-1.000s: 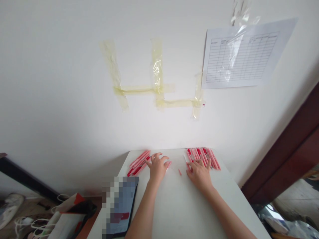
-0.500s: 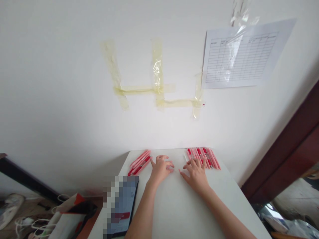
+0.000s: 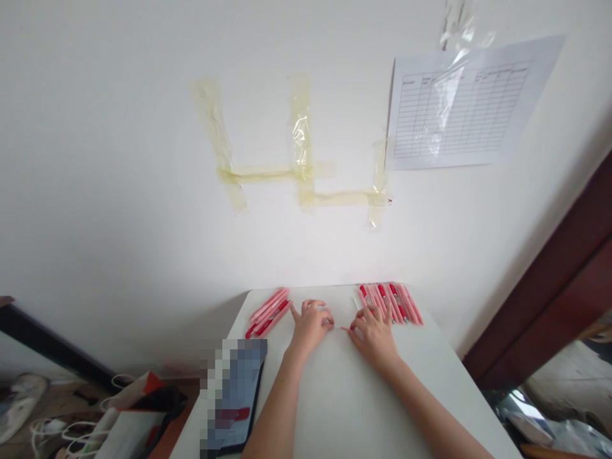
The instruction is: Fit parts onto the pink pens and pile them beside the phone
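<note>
On a white table pushed against the wall, both my hands meet near the far middle. My left hand has its fingers curled, pinching one end of a thin pale pink pen piece. Facing it, my right hand pinches the other end of the same piece with thumb and forefinger. A pile of red and pink pens lies just left of my left hand. A neat row of red and pink pens lies beyond my right hand, close to its fingertips.
A blurred tablet lies at the table's left edge. The white wall bears yellowed tape strips and a printed grid sheet. Bags and cables sit on the floor at left. A dark red door frame stands at right.
A second ago my hands lay apart with a small pink piece on the table between them. They have since drawn together and pinched a thin piece between their fingertips.
</note>
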A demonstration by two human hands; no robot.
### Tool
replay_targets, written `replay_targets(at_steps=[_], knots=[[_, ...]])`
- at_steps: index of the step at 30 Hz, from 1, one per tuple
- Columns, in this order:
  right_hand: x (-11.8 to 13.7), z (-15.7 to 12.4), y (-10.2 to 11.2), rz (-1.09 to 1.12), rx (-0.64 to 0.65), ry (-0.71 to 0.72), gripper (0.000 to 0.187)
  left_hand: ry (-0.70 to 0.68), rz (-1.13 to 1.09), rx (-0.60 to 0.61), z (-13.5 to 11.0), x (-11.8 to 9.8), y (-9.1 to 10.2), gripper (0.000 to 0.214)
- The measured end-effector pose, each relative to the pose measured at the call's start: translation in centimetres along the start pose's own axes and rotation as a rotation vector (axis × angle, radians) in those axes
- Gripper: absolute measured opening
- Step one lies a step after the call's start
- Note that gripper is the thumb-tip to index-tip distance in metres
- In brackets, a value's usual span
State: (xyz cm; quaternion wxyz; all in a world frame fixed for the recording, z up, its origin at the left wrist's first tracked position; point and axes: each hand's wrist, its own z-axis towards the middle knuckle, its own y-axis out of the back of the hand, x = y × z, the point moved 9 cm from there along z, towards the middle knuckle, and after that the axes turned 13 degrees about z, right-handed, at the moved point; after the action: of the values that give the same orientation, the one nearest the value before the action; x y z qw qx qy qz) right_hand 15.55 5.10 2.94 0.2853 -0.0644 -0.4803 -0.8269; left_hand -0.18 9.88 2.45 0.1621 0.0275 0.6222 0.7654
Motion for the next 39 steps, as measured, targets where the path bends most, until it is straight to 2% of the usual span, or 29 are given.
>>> replay_targets(at_steps=[8, 27, 39], knots=[[-0.37, 0.03, 0.54, -0.004, -0.028, -0.006, 0.016, 0.019, -0.039, 0.042, 0.13, 0.09, -0.37, 0.006], [-0.17, -0.06, 0.78, 0.052, -0.054, 0.021, 0.016, -0.012, -0.085, -0.01, 0.01, -0.31, -0.3, 0.005], [-0.27, -0.16, 0.99, 0.024, -0.145, 0.075, 0.002, -0.018, -0.092, 0.038, -0.03, -0.57, -0.43, 0.007]])
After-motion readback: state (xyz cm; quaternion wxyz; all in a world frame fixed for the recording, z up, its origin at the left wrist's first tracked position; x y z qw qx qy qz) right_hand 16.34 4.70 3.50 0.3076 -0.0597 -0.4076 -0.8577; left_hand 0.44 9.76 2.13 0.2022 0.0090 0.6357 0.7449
